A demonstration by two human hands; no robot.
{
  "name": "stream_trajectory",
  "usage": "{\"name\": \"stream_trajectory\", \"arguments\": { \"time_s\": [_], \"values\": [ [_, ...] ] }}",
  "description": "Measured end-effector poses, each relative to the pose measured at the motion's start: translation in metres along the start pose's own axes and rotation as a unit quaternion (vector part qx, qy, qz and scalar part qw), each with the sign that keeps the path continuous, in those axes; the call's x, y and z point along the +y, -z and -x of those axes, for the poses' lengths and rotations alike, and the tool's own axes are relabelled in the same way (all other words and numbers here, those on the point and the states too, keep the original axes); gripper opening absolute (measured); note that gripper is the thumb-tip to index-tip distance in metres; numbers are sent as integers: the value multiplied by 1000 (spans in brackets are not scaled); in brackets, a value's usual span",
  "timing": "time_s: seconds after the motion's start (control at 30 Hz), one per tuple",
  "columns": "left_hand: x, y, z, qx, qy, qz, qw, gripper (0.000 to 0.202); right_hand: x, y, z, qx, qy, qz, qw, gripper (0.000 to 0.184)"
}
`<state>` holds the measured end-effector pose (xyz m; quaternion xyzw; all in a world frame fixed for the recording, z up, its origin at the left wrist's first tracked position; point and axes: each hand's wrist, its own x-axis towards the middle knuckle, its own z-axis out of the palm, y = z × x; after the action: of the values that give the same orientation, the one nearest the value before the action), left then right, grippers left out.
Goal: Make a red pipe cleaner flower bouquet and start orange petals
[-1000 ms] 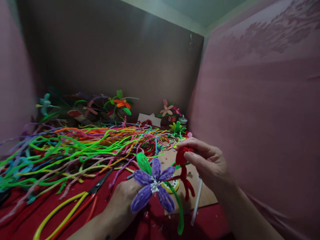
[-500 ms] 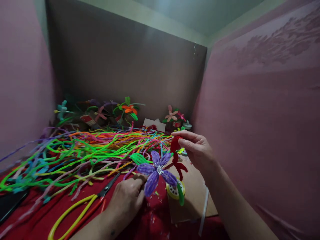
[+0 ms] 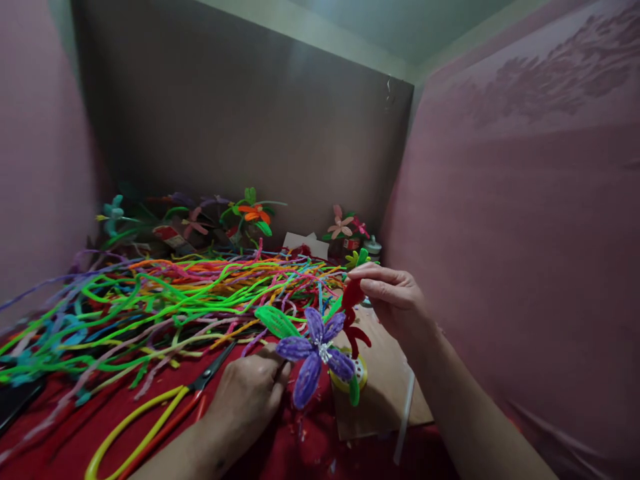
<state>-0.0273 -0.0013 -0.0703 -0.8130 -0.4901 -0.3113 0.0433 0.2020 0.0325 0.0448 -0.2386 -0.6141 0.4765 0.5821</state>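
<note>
My left hand point(image 3: 246, 399) is closed around the stem of a purple pipe-cleaner flower point(image 3: 315, 352) with a green leaf point(image 3: 276, 322), held low in the middle of the view. My right hand point(image 3: 395, 301) pinches the top of a red pipe-cleaner piece point(image 3: 353, 313) just right of the flower, above a brown cardboard sheet point(image 3: 387, 393). A yellow tape roll point(image 3: 350, 380) lies under the flower on that sheet.
A big heap of coloured pipe cleaners point(image 3: 160, 293) covers the red cloth point(image 3: 300, 453) at left. Scissors point(image 3: 213, 372) and yellow-red tubes point(image 3: 130, 427) lie near my left wrist. Finished flowers point(image 3: 250, 213) stand along the back wall. A white stick point(image 3: 404, 417) lies at right.
The view has shifted slightly. My right hand with the red piece has moved up and in toward the flower, and the flower has dropped a little over the tape roll.
</note>
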Motion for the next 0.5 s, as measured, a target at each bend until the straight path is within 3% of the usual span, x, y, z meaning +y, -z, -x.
{"name": "stream_trajectory", "arguments": {
  "time_s": [0.23,0.5],
  "values": [
    [1,4,0,3,-6,16,1000,32,0,1,2,2,-3,-5,1000,12],
    [1,10,-1,52,-57,0,997,25,-7,0,9,-16,28,4,999,15]
  ]
}}
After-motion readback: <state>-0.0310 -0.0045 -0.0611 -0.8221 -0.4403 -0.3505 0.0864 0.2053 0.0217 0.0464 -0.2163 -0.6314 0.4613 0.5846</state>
